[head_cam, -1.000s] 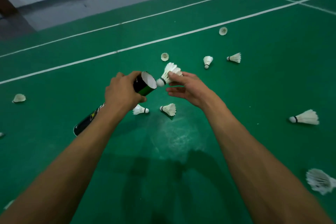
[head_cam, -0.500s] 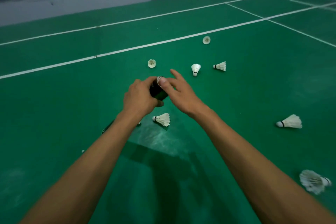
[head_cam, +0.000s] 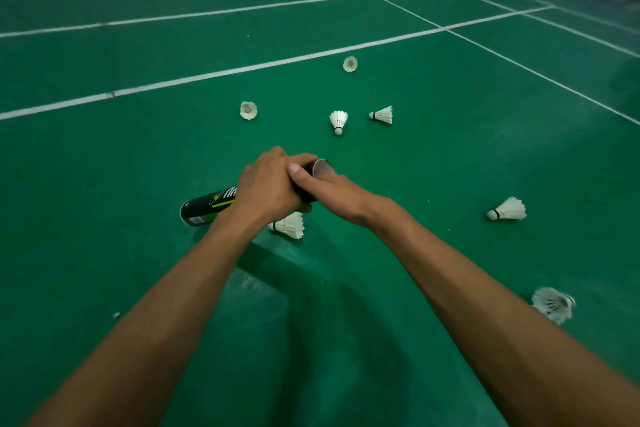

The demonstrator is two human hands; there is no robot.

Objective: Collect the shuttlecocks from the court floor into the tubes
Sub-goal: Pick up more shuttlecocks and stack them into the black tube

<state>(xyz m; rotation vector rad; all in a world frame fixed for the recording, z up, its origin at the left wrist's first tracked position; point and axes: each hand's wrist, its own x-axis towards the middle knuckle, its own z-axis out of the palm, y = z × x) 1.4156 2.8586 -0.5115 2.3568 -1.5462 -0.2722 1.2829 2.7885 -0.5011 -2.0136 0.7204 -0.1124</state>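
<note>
Left hand [head_cam: 265,189]: grip wrapped around the tube near its open end, holding it off the floor at a slant.
Right hand [head_cam: 332,192]: grip closed on the tube just below the mouth, thumb lying across the left hand's knuckles.
Tube [head_cam: 207,206]: dark with yellow-green print; mouth [head_cam: 323,168] points away from the person, the closed end low and to the left.
Nearest shuttlecock [head_cam: 289,225]: on its side on the floor [head_cam: 450,156], right beneath the hands, partly covered by the left wrist.
Far group: one shuttlecock [head_cam: 248,110] to the left with its feather skirt facing the camera, one [head_cam: 338,121] cork toward the person, one [head_cam: 382,114] beside it lying cork left, one [head_cam: 350,64] farther off near the white line [head_cam: 207,74].
Right side: one shuttlecock [head_cam: 507,210] on its side well apart from the hands; another [head_cam: 552,304] blurred, just beside the right forearm.
Obstruction: both forearms cross the lower floor and cast a shadow there; nothing lies between the hands and the far group.
Small white speck [head_cam: 116,315]: on the floor by the left forearm, too small to tell.
</note>
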